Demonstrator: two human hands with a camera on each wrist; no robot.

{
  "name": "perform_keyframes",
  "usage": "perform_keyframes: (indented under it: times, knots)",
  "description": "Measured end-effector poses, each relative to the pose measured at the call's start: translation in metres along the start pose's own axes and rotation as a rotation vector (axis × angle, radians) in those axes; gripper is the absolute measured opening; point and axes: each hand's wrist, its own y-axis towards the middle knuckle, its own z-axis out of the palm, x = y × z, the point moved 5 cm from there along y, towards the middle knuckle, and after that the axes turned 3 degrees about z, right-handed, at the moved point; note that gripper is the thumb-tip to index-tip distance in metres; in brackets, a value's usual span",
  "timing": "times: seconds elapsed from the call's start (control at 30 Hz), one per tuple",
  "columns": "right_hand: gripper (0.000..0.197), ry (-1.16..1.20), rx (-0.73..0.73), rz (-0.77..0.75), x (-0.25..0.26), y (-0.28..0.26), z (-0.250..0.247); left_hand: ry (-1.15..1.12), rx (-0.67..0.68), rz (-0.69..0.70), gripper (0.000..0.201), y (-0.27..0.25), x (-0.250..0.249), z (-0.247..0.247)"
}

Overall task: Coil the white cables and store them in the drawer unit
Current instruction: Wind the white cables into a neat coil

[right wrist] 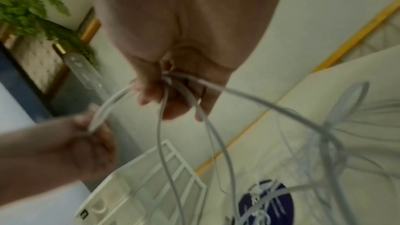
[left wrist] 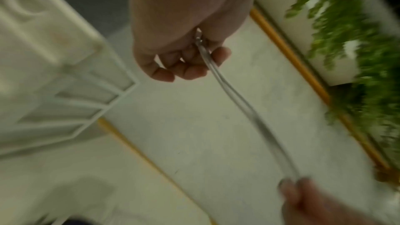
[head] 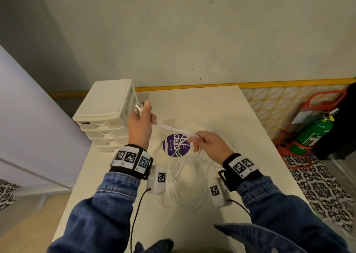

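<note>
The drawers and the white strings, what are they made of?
The drawers look like cream plastic: smooth, slightly shiny, with moulded ribs and handles. The strings are cables, probably rubbery plastic over wire: thin, smooth, and bending in soft loops between the left hand and right hand.

A white table (head: 221,106) stands against a pale wall, with a cream drawer unit (head: 105,116) of stacked shallow drawers on its far left corner, drawer fronts facing the near side. Near the middle of the tabletop lies a round purple sticker (head: 176,145) with white lettering, and loose loops of white cable (head: 185,187) sprawl over and around it, reaching toward the near edge. Some strands rise off the table toward the two hands above, so only the slack loops rest on the surface.
</note>
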Motion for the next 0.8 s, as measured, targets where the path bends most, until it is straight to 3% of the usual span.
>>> perform_keyframes:
  times: [0.07,0.17,0.23,0.3,0.37,0.43,0.5,0.57,0.67,0.8]
  knots:
    - [0.020,0.025,-0.111,-0.052,0.012,0.002,-0.008,0.030,-0.062,-0.199,0.030,0.003,0.038,-0.004]
    - [0.020,0.040,-0.135,-0.120,0.033,0.002,-0.005,0.051,-0.071,-0.427,0.052,0.001,0.086,0.001]
    - [0.020,0.045,-0.137,-0.114,0.037,0.004,-0.002,0.139,-0.056,-0.482,0.083,-0.003,0.100,0.003]
    - [0.021,-0.024,-0.140,-0.113,0.033,0.008,-0.003,0.292,-0.056,-0.392,0.096,-0.005,0.094,-0.001]
    - [0.023,-0.126,-0.106,-0.124,0.030,0.011,-0.003,0.376,-0.037,-0.190,0.070,-0.005,0.074,-0.001]
    - [0.023,-0.209,-0.076,-0.144,0.030,0.012,-0.002,0.294,0.134,-0.033,0.038,-0.010,0.049,0.011]
    - [0.023,-0.251,-0.079,-0.187,0.034,0.016,-0.002,0.158,0.417,-0.038,0.044,-0.022,0.034,0.031]
    - [0.026,-0.276,-0.100,-0.250,0.043,0.020,-0.006,0.116,0.589,-0.046,0.051,-0.030,0.030,0.042]
    - [0.022,-0.345,-0.115,-0.313,0.053,0.027,-0.019,-0.027,0.652,-0.129,0.040,-0.031,0.033,0.045]
    - [0.025,-0.467,-0.108,-0.409,0.062,0.035,-0.035,-0.018,0.745,-0.181,0.039,-0.030,0.032,0.048]
